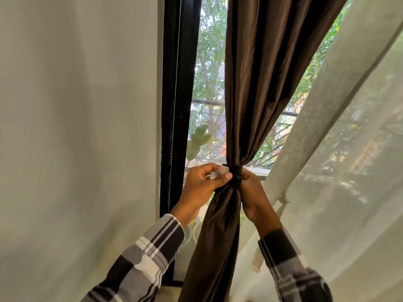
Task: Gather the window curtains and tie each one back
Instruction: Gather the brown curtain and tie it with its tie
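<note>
Daylight floods through the window (209, 83), backlighting everything (edges bend with wide-angle distortion), focus sharp.

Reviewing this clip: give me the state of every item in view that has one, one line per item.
brown curtain: gathered into a bunch, cinched at the middle.
tieback band: wrapped around the brown curtain.
left hand: gripping the bunch beside the band, pinching a small pale piece.
right hand: holding the band's other side.
sheer cream curtain: hanging loose, untied.
window: partly uncovered; open or shut cannot be told.
</note>
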### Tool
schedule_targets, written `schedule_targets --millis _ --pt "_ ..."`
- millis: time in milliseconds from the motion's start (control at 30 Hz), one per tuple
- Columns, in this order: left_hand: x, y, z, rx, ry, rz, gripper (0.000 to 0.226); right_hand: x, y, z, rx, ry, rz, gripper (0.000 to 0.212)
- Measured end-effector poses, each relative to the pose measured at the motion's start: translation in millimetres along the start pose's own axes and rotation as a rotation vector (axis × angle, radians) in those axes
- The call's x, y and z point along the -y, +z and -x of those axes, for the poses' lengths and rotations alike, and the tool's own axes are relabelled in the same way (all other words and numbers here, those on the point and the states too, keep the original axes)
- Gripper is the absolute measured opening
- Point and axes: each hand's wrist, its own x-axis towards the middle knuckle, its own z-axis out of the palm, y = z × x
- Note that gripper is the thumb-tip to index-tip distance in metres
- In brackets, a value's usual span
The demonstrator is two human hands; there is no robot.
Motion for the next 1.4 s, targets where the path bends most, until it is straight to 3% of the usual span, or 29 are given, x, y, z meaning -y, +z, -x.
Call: schedule_targets --millis 100,233,467,600,900,1100,1267,1400 --pt "-3.6 2.3 0.6 -0.083 0.015 -0.014 0.008 1.6 1.3 21.9 -0.207 -0.1 -0.167 0.018" --pt "-9.5 8.4 4.1 -0.09 0.111 -0.154 0.006 6.3 15.4 42.9 -0.176 -0.245 -0.053 0.03" --pt "-17.1 -5.6 3.8 0.04 0.178 -0.374 0.006 12.1 6.9 41.6 -0.12 -0.2 -0.03 0.03" --pt "-20.0 -14.4 2.9 0.117 0.071 -0.272 0.006 12.0 8.8 41.6 -0.098 -0.162 -0.121 0.027" --pt "-24.1 -12.0 3.5 -0.111 0.107 -0.212 0.023 12.1 12.3 39.9 -0.099 -0.166 -0.112 0.022" --pt "-30.4 -12.9 5.6 -0.13 0.053 -0.024 0.027 16.4 16.3 42.0 -0.084 -0.166 -0.104 0.024" --pt "-28.8 -6.0 8.8 -0.152 0.143 -0.103 0.02 15.7 24.7 38.8 -0.18 -0.186 -0.09 0.021" --pt "-24.1 -6.2 11.6 -0.192 0.19 -0.159 0.016 6.0 27.4 33.7 -0.235 -0.321 0.127 0.015"
